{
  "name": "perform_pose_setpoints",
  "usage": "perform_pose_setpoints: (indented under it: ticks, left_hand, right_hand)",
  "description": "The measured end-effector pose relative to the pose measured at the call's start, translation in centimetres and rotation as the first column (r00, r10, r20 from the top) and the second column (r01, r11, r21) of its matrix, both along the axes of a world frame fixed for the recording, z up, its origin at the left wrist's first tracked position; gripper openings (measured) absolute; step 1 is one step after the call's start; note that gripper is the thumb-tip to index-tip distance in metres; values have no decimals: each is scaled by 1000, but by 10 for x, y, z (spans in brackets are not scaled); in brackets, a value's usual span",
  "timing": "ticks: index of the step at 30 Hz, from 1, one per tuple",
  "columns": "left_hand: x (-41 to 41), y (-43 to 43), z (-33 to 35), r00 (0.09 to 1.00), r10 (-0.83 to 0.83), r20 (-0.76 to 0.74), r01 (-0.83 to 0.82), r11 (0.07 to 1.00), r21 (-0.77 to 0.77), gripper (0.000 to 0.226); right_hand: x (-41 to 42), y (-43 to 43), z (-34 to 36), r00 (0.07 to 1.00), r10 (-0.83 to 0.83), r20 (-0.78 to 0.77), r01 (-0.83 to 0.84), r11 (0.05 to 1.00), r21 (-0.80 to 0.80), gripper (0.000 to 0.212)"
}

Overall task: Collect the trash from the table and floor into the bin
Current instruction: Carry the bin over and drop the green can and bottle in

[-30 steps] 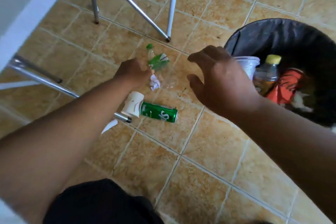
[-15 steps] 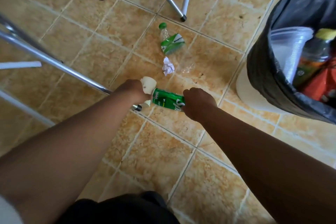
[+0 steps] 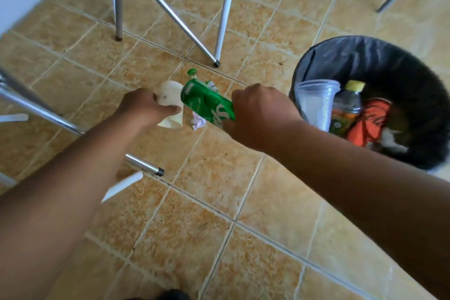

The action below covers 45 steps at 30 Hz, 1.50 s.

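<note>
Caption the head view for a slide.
Left hand holding a cup, right hand a green can, beside the bin.

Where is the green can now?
Head view, centre: the right hand grips the green can, beside the white cup in the left hand, left of the bin.

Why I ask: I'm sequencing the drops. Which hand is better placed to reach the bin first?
Right. The right hand, gripping the green can, is just beside the bin; the left hand, holding the white paper cup, sits farther from it, on the can's other side.
</note>
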<state>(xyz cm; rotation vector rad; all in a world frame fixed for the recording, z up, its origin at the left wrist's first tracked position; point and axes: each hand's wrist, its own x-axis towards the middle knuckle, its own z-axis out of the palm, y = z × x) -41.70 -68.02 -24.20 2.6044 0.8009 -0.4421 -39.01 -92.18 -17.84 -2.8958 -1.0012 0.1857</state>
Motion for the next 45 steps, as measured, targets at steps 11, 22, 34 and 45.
perform_pose_setpoints:
  ticks: [11, 22, 34, 45]
  left_hand:
    - [31, -160, 108, 896, -148, 418, 289, 910, -298, 66]
    - [41, -251, 85, 865, -309, 395, 444, 839, -315, 53]
    - [46, -139, 53, 839, -11, 544, 157, 962, -223, 48]
    - [37, -24, -54, 992, 102, 78, -96, 993, -73, 63]
  right_hand:
    - [40, -205, 76, 909, -370, 192, 331, 921, 208, 57]
    - [31, -262, 36, 890, -429, 157, 440, 897, -42, 78]
    - [19, -168, 40, 963, -194, 186, 143, 956, 256, 53]
    - [33, 36, -26, 998, -60, -11, 61, 990, 125, 42]
